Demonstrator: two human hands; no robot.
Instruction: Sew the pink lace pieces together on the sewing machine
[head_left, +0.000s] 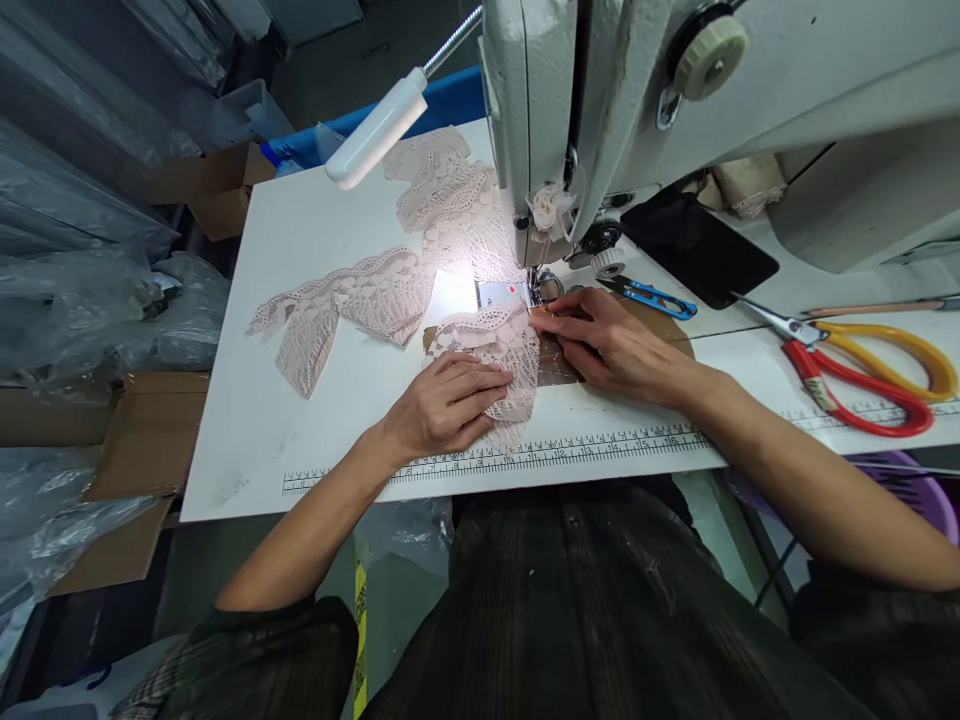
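A pale pink lace piece (517, 350) lies in front of the presser foot (534, 285) of a sewing machine (536, 130). My left hand (450, 405) rests on this lace, fingers lying flat and close together over its left side. At the lace's right edge, just in front of the needle area, my right hand (607, 345) has its fingertips closed on the fabric; the exact grip is partly hidden. More joined lace pieces (382, 290) spread over the table to the left and behind the needle. Brown card (559, 370) shows beneath my right hand.
Blue thread snips (660, 298), a black phone (697, 245) and scissors with red and yellow handles (862, 375) lie to the right. A white lamp (379, 130) leans over the table (255, 420). A ruler strip (600, 447) runs along the front edge. Cardboard boxes (150, 430) stand left.
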